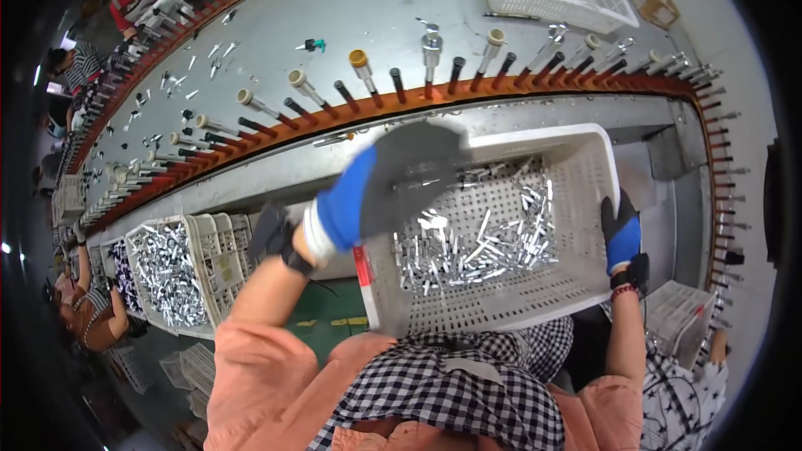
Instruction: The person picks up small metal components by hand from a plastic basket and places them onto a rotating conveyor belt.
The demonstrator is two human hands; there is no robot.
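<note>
Gloved hands at a white basket of small metal parts, conveyor edge.

The left hand (pixel 393 188), in a blue and grey glove, was raised over the near-left part of the basket (pixel 585 167), forearm coming up from the lower left with a bent elbow; its fingers were blurred, so whether it was open or closed around anything could not be told. The right hand (pixel 621 230), gloved alike, was closed on the basket's right rim, forearm running straight up to it. The metal parts (pixel 476 242) lay in a loose heap across the basket floor. The basket sat against the near edge of the conveyor (pixel 434 100), whose orange rail carried upright pegs (pixel 362 67).
</note>
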